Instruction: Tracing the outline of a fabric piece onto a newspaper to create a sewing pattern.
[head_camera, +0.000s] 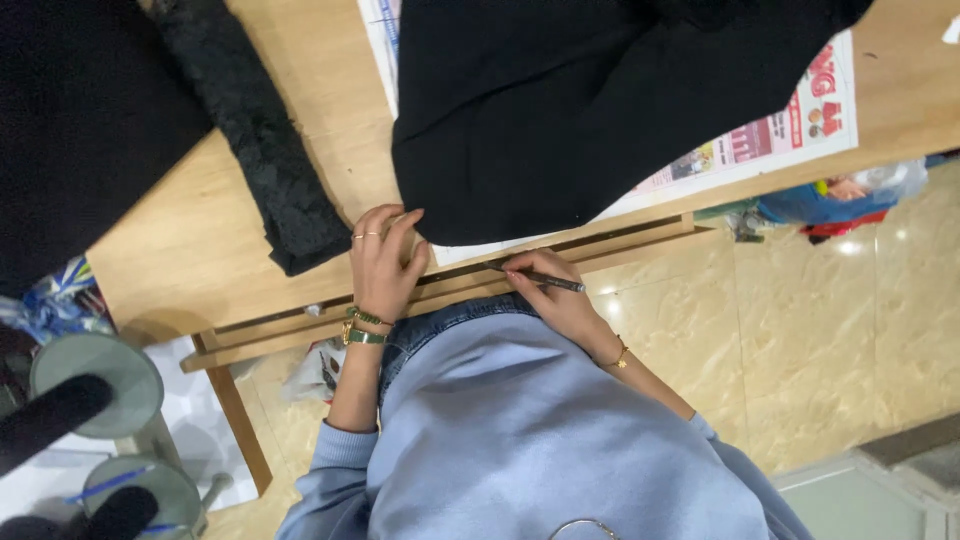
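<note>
Black cloth (560, 110), a broad smooth piece with a curved lower edge, lies spread over a sheet of printed newspaper (770, 140) near the front edge of the light wooden surface (200, 250). My left hand (385, 262) rests flat at that curved edge, fingers loosely spread and lightly bent, pressing down where the cloth meets the paper; it grips nothing. Two thin gold rings sit on its fingers, and a green beaded bracelet and a gold watch (362, 335) circle the wrist. My right hand (550, 290) is closed around a slim dark pencil (550, 281), which lies almost level along the front edge of the surface with its tip pointing right, just below the cloth. A fine gold bracelet hangs on that wrist.

To the left of my left hand, a long strip of black lace fabric (260, 140) runs diagonally across the wood, its folded end just beside my fingers. Farther left, another dark fabric (80, 130) covers the corner of the surface.

I cannot see any open container. Beneath the front edge a narrow wooden rail (300, 335) runs along the frame, and a wooden leg drops to the floor at the left.

The floor is glossy beige marbled tile (830, 330). A crumpled plastic bag with colourful items (850, 195) lies under the surface at the right, and round grey-green stool seats (95, 385) stand at the lower left. I wear a light blue sweatshirt and blue denim.
</note>
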